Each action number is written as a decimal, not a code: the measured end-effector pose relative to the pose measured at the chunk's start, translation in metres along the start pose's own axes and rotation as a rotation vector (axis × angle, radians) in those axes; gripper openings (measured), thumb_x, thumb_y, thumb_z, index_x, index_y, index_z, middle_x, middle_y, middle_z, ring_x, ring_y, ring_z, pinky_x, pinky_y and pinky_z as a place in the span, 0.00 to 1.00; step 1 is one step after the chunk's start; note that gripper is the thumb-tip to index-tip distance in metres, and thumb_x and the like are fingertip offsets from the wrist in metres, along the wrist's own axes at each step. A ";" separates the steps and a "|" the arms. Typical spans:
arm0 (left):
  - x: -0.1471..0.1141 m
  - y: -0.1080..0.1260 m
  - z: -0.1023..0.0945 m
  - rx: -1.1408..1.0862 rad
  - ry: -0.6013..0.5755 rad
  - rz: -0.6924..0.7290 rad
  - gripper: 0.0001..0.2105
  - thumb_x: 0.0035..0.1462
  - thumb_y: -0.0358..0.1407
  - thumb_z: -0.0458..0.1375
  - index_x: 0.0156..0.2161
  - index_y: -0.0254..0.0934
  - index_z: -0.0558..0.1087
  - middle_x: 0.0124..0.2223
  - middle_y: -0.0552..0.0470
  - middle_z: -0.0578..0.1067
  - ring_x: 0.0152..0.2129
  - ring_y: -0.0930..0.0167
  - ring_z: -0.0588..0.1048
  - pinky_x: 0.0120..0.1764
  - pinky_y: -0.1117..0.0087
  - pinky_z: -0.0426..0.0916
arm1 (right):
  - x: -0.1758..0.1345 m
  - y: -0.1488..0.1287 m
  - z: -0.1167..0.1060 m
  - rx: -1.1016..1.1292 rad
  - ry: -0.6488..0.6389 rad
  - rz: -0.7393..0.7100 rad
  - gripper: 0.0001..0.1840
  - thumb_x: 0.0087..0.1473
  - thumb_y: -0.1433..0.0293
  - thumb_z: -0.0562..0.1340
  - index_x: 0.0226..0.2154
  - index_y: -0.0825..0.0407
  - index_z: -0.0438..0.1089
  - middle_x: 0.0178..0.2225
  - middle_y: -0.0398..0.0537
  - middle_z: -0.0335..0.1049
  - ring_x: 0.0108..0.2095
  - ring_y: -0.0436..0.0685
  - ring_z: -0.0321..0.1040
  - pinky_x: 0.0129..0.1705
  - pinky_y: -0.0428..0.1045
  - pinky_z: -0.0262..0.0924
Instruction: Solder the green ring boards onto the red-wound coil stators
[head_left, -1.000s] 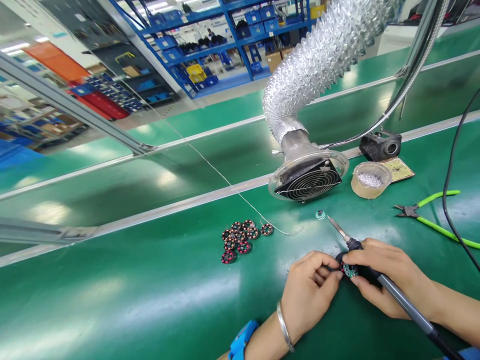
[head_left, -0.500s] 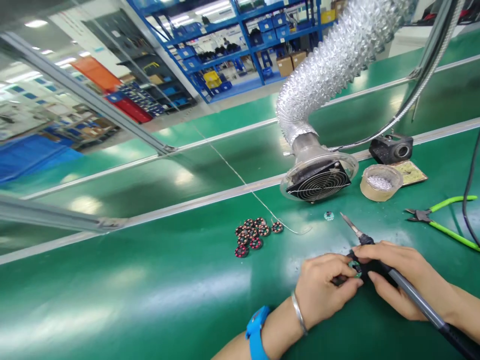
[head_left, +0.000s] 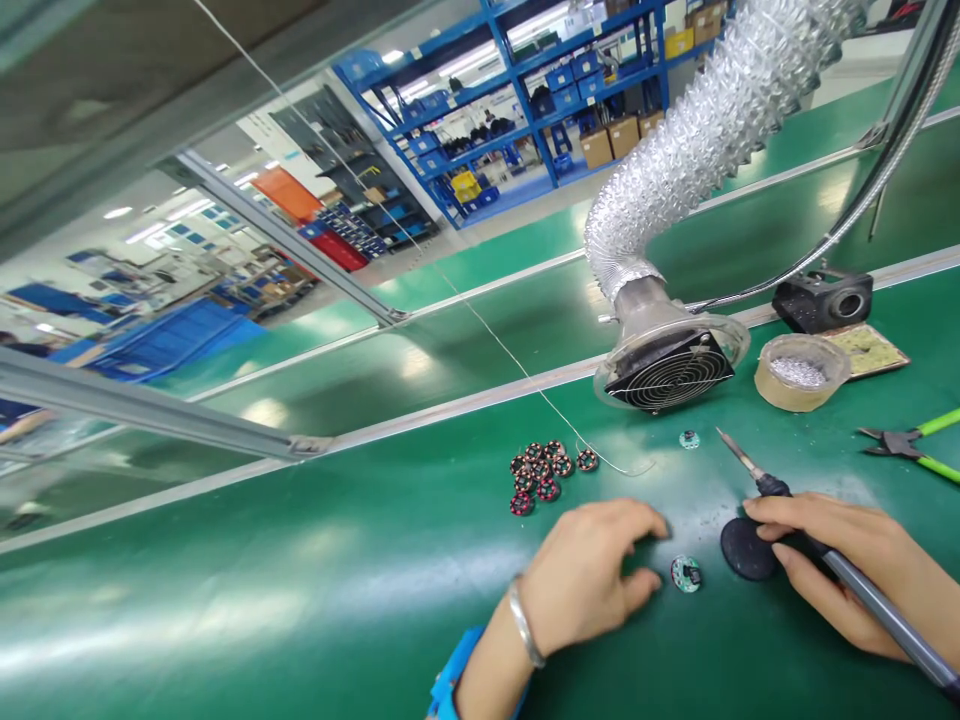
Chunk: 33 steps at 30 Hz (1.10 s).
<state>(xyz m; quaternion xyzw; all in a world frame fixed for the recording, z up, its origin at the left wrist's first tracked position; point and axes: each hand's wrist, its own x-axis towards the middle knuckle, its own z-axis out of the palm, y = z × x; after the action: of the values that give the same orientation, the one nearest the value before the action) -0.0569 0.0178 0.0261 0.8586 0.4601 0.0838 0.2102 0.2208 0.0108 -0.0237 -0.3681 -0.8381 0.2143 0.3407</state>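
Head view: the right hand (head_left: 870, 540) has its grip closed round a soldering iron (head_left: 847, 577), whose long axis slants from behind that grip forward and to the left, bare tip pointing away from the person towards a small round board (head_left: 689, 440). The left hand (head_left: 589, 575) holds nothing, its grip spread wide between thumb and forefinger. Just right of it, on the worktop (head_left: 300, 590), lies another round board (head_left: 685, 574). Between this board and the right grip sits a black disc (head_left: 746, 550); the right fingertips overlap its edge, though I cannot tell whether they hold it. Wound rings (head_left: 547, 489) cluster ahead of the left grip. Beyond both grips hangs a fan hood (head_left: 670, 370); ahead of the right one are a tub (head_left: 780, 390) and green-handled cutters (head_left: 896, 443).
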 end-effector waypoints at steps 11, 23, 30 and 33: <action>0.010 -0.040 -0.002 0.245 0.365 -0.297 0.09 0.53 0.37 0.65 0.26 0.37 0.71 0.29 0.52 0.69 0.30 0.66 0.70 0.36 0.64 0.67 | 0.002 0.001 -0.001 -0.015 0.038 -0.034 0.18 0.59 0.75 0.57 0.51 0.48 0.64 0.41 0.47 0.75 0.37 0.57 0.75 0.37 0.50 0.70; 0.015 -0.055 0.005 0.215 0.289 -0.106 0.11 0.51 0.38 0.66 0.39 0.37 0.74 0.34 0.49 0.73 0.33 0.64 0.71 0.38 0.61 0.67 | 0.005 -0.002 0.000 -0.003 0.051 -0.036 0.17 0.58 0.76 0.56 0.50 0.48 0.64 0.37 0.46 0.75 0.32 0.56 0.74 0.35 0.49 0.70; 0.018 -0.035 0.010 0.112 0.308 -0.061 0.10 0.50 0.34 0.64 0.40 0.37 0.74 0.38 0.47 0.73 0.37 0.63 0.72 0.42 0.58 0.68 | 0.005 -0.001 0.001 0.008 0.055 -0.032 0.17 0.58 0.77 0.55 0.50 0.48 0.64 0.37 0.46 0.75 0.32 0.54 0.73 0.34 0.48 0.69; 0.023 -0.018 0.009 -0.063 0.360 -0.031 0.08 0.50 0.34 0.64 0.38 0.37 0.73 0.38 0.48 0.76 0.37 0.65 0.73 0.42 0.61 0.69 | 0.006 -0.002 0.002 0.015 0.068 0.006 0.17 0.58 0.77 0.55 0.49 0.49 0.65 0.38 0.47 0.75 0.33 0.53 0.74 0.36 0.47 0.70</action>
<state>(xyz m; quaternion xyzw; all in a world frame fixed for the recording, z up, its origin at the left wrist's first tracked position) -0.0545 0.0426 0.0085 0.8154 0.5007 0.2472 0.1524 0.2153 0.0142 -0.0218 -0.3752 -0.8234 0.2090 0.3710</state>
